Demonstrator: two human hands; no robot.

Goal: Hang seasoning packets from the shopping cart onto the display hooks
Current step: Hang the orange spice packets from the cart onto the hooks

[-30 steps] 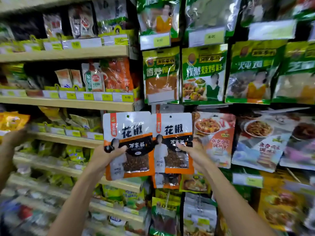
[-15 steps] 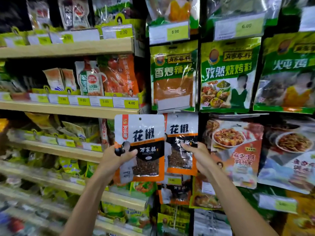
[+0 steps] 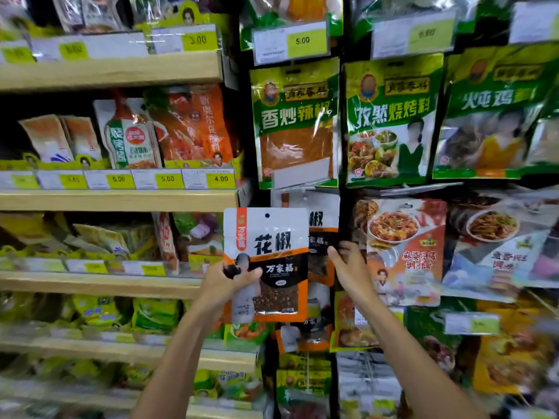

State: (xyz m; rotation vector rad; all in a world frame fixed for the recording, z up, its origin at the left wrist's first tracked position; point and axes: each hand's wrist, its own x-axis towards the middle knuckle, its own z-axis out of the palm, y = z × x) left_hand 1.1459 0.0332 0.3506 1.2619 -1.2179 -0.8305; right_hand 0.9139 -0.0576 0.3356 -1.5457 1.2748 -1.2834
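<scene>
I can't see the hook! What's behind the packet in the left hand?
A matching packet peeks out, the right hand holding it. The held packet covers most of it and any hook.

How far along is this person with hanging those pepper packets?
Done: the rear packet already seems to hang, its edge pinched by the right hand. In hand: the left hand grips the front packet, its hole empty. Left: hooking it; the cart is out of view.

Bright, even light; glare on packets; blurred, warped edges.
</scene>
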